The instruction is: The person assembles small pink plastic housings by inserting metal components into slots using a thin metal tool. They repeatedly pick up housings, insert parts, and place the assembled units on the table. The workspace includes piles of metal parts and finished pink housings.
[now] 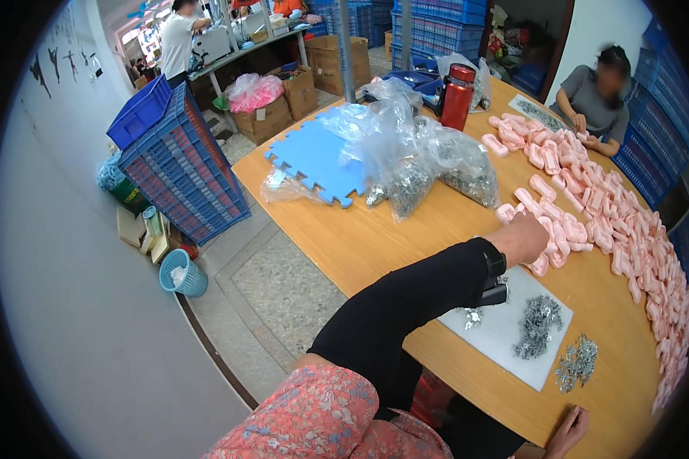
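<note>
My left hand [522, 237], in a black sleeve, reaches across the table into the near part of a heap of pink moulded plastic pieces [563, 229]. Its fingers are hidden behind the back of the hand, so any grip on a piece does not show. My right hand [567, 433] is at the near table edge with its fingers curled in; what they hold, if anything, is hidden. Between the hands lies a white board [497, 325] bearing a pile of small silvery metal parts [540, 327]. A smaller pile of metal parts [576, 362] lies on the wood beside it.
Clear bags of metal parts [461, 164], a blue foam mat [318, 153] and a red flask [458, 97] stand farther back on the table [344, 237]. Across it sits a co-worker [601, 99]. Blue crates [184, 161] and a wastebasket [184, 274] are on the left floor.
</note>
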`<state>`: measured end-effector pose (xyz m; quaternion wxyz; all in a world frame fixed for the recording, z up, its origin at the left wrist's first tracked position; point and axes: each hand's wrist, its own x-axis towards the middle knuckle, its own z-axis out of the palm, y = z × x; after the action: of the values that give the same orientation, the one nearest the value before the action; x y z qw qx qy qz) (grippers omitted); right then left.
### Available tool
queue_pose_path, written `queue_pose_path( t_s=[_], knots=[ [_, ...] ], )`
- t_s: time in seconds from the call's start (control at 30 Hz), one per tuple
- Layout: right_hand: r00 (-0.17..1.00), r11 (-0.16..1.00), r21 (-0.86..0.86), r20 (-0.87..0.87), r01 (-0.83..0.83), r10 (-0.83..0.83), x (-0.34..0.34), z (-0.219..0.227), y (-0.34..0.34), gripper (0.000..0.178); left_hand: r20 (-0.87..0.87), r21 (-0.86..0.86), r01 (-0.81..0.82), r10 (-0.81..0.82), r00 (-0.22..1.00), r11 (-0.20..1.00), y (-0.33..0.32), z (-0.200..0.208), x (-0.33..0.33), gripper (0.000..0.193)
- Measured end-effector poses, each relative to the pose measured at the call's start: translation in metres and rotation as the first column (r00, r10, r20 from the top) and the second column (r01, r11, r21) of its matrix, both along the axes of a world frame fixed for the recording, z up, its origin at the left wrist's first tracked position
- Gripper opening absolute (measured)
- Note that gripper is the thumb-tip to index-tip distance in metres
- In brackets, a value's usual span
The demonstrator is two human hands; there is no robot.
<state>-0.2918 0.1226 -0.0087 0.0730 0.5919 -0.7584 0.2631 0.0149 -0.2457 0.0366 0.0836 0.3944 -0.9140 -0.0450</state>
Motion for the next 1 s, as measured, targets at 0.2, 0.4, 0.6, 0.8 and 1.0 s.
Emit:
queue_pose_path(
  t_s=[0.2, 0.4, 0.6, 0.8, 1.0],
  knots=[
    [0.996, 0.999, -0.013, -0.077, 0.041, -0.042, 0.002, -0.001, 0.002, 0.031, -0.224, 0.234, 0.059, -0.005, 0.974, 0.970, -0.021, -0.009, 0.008, 0.027],
    [0.998, 0.995, -0.087, -0.034, 0.043, -0.046, 0.005, -0.005, -0.004, 0.033, -0.127, 0.047, 0.063, -0.057, 0.990, 0.997, -0.041, -0.028, 0.010, 0.013],
    [0.996, 0.995, -0.091, -0.077, 0.037, -0.044, 0.005, -0.005, -0.006, 0.036, -0.017, 0.193, 0.024, -0.021, 1.000, 0.981, -0.021, -0.001, 0.018, 0.025],
    [0.998, 0.995, -0.090, -0.034, 0.044, -0.047, 0.016, 0.003, -0.006, 0.034, 0.022, 0.235, -0.023, 0.018, 1.000, 0.972, -0.022, -0.009, 0.005, 0.031],
    [0.997, 0.996, -0.048, -0.003, 0.074, -0.075, 0.019, 0.007, -0.001, 0.032, -0.031, 0.277, -0.118, 0.132, 0.991, 0.954, -0.018, -0.011, 0.001, 0.029]
  ],
)
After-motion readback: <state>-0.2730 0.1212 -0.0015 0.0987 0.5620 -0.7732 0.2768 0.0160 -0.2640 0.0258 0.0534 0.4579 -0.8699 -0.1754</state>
